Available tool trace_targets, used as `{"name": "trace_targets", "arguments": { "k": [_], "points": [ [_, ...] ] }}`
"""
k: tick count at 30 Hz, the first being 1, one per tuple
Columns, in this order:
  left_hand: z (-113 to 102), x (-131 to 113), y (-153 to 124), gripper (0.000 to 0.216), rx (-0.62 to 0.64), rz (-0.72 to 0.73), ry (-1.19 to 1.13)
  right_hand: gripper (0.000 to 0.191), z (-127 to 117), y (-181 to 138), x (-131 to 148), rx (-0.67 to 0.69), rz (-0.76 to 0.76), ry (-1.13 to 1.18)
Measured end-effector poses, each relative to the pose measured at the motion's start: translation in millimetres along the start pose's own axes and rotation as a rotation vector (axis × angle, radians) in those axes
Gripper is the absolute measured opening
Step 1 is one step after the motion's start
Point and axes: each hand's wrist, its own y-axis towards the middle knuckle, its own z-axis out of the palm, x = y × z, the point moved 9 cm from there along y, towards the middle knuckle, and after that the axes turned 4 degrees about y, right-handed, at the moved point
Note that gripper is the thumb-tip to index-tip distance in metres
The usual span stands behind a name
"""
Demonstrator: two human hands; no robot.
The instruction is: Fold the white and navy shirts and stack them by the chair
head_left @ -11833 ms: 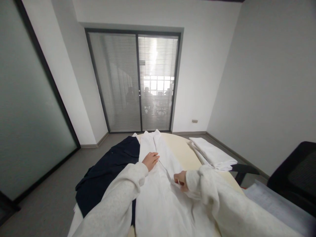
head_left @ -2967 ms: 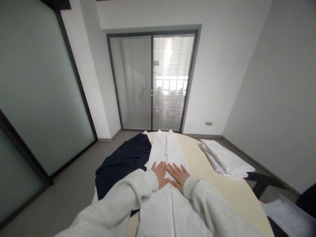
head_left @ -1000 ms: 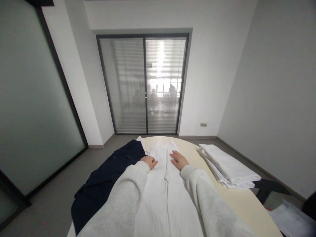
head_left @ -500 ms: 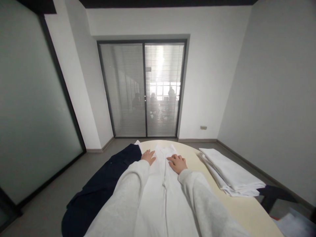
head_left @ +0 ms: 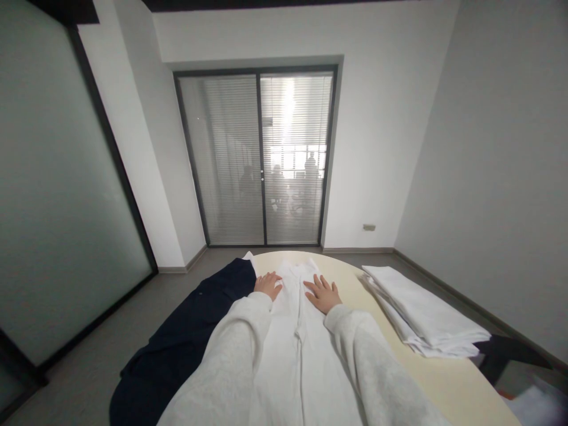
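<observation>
A white garment [head_left: 286, 343] lies spread lengthwise on the pale round table [head_left: 350, 281], a seam or fold running down its middle. On its far left part rests my left hand [head_left: 268, 286], fingers stretched out and flat. My right hand [head_left: 323, 294] lies on the right side of the same cloth, with its fingers spread. Neither hand grips anything. My grey sleeves cover parts of the garment's sides. Beside my left arm, dark navy clothing [head_left: 186, 331] lies along the table's left edge.
A folded stack of white cloth [head_left: 421, 313] sits at the table's right edge. Beyond it is a dark chair part [head_left: 510, 355] at the lower right. Behind the table stands a glass door with blinds [head_left: 261, 160], dim figures showing through. A frosted glass panel [head_left: 66, 177] is on the left.
My right hand has shifted slightly to the right and its fingers have spread wider. My left hand stays nearly in place, flat on the cloth. The view has moved a little.
</observation>
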Motion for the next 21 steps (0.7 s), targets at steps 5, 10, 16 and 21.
{"name": "trace_targets", "arguments": {
  "k": [5, 10, 16, 21],
  "points": [
    [-3, 5, 5, 0.032, -0.055, -0.021, -0.078, 0.052, 5, -1, 2, 0.046, -0.045, -0.019],
    [-15, 8, 12, 0.026, -0.205, -0.008, -0.265, 0.049, -3, -3, 10, 0.006, -0.107, -0.002],
    [-36, -1, 8, 0.014, -0.365, 0.048, -0.562, 0.050, -15, -17, 54, -0.023, -0.365, 0.147],
    [-25, -11, 3, 0.048, -0.290, 0.046, -0.554, 0.052, 3, -26, 72, 0.119, -0.430, 0.126]
  ]
}}
